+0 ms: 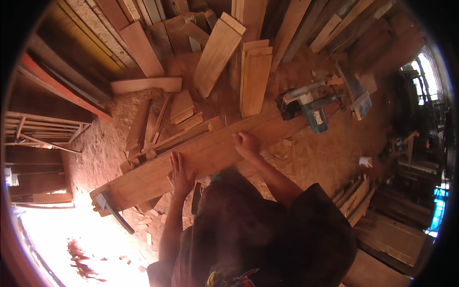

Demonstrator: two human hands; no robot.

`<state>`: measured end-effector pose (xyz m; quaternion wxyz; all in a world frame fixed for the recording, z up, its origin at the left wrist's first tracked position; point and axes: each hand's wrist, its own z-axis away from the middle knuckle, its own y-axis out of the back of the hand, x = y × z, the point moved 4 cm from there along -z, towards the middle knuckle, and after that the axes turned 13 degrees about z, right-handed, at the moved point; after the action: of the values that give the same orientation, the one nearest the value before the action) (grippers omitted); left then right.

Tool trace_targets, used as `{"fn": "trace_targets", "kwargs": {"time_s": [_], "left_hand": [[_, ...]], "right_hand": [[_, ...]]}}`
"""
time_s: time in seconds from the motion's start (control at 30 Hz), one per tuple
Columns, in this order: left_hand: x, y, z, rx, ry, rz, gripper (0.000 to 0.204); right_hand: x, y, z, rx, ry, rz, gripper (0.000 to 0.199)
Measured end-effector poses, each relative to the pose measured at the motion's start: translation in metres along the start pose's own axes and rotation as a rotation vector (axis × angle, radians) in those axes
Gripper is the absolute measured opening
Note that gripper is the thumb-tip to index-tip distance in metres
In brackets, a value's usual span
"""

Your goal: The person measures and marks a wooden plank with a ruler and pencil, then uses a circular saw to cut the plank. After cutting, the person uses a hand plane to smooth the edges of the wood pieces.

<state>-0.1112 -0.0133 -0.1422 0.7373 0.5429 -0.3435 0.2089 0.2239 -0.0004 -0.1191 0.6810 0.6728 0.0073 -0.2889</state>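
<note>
A long wooden plank lies slantwise in front of me, from lower left to upper right. My left hand rests on its near part with the fingers stretched out flat. Further right, my right hand is closed against the plank's top; what its curled fingers hold, if anything, is hidden. A green and grey power saw sits on the plank's right end. Across the left end lies a tool with a grey head and a dark handle, its kind unclear.
Short boards and offcuts lie beyond the plank. Several tall planks lean at the back. More lumber is stacked at the right, near a small white container. Wood scraps litter the brightly sunlit floor at lower left.
</note>
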Motion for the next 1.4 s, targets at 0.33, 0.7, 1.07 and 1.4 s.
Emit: {"fn": "trace_targets", "kwargs": {"time_s": [0.33,0.7,1.07,1.4], "left_hand": [[0.016,-0.005,-0.002,-0.001,0.103,-0.035,0.113],[0.039,-0.01,0.001,-0.046,0.316,-0.133,0.126],[0.06,-0.003,-0.015,-0.155,0.471,-0.139,0.124],[0.057,-0.01,-0.006,-0.13,0.46,-0.143,0.123]], "right_hand": [[0.007,0.004,-0.017,-0.199,0.081,-0.023,0.043],[-0.03,0.097,-0.321,-0.123,0.19,-0.232,0.027],[0.044,0.041,-0.582,0.013,-0.075,0.009,0.059],[-0.011,0.061,-0.513,-0.392,0.222,0.102,0.078]]}}
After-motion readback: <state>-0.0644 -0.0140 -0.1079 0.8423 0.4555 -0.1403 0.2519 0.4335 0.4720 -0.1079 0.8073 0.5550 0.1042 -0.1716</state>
